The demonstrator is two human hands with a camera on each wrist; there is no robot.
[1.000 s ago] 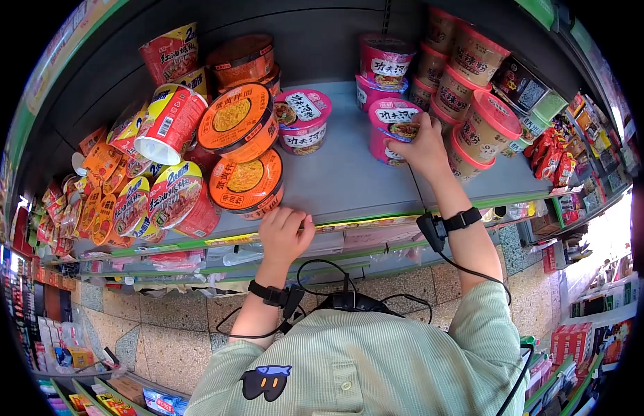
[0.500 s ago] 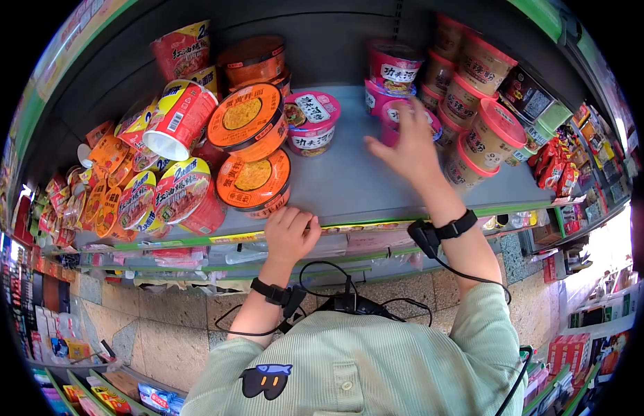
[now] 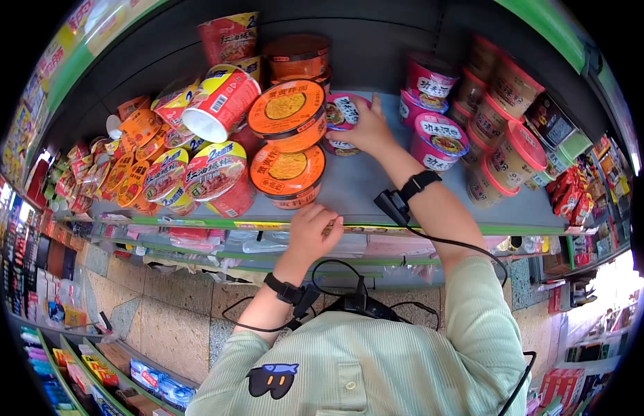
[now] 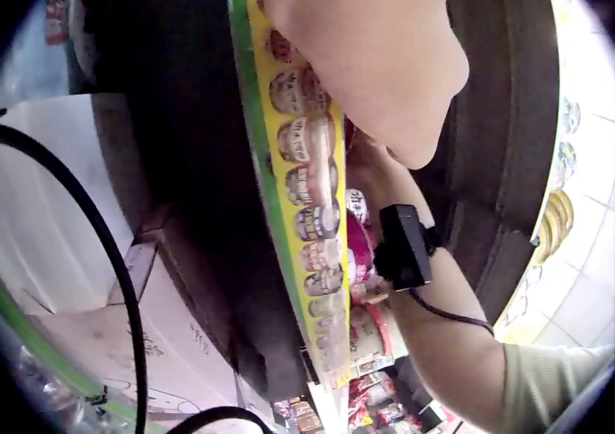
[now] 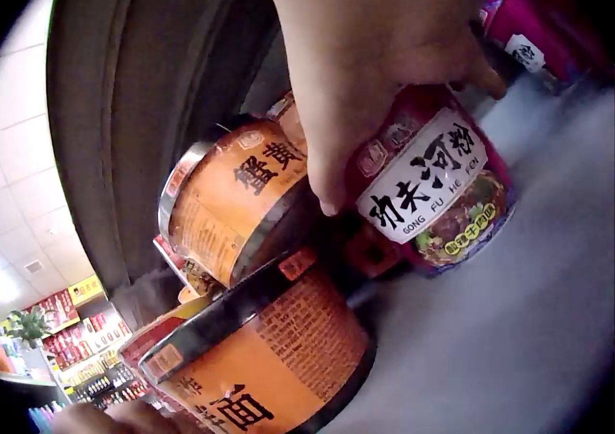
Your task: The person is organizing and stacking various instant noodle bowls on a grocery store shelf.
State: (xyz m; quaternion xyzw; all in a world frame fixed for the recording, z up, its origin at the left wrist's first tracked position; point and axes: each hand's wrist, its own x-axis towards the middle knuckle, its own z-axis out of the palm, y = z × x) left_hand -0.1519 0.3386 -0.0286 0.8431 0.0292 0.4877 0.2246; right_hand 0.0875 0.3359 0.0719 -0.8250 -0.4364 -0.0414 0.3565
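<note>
My right hand point(image 3: 367, 132) spans a pink instant noodle cup point(image 3: 343, 111) just right of the stacked orange noodle bowls. In the right wrist view, thumb and fingers hold opposite sides of this pink cup point(image 5: 432, 189), near its top. An upper orange bowl point(image 3: 287, 109) sits tilted on a lower orange bowl point(image 3: 288, 173). My left hand point(image 3: 311, 232) rests loosely curled at the shelf's front edge, below the lower bowl, holding nothing. The left wrist view shows that left hand point(image 4: 375, 60) over the yellow label strip point(image 4: 312, 194). Another pink cup point(image 3: 440, 141) stands farther right.
Two stacked pink cups point(image 3: 428, 87) stand at the back. Brown cups with pink lids point(image 3: 512, 149) are stacked on the right. Red-and-yellow noodle cups point(image 3: 218, 177) crowd the left, one point(image 3: 222, 102) lying tipped. Bare grey shelf point(image 3: 391, 201) shows in the middle.
My right hand has let go of the front right pink cup and moved left to the pink cup beside the orange bowls. My left hand stays at the shelf edge. The head view has shifted.
</note>
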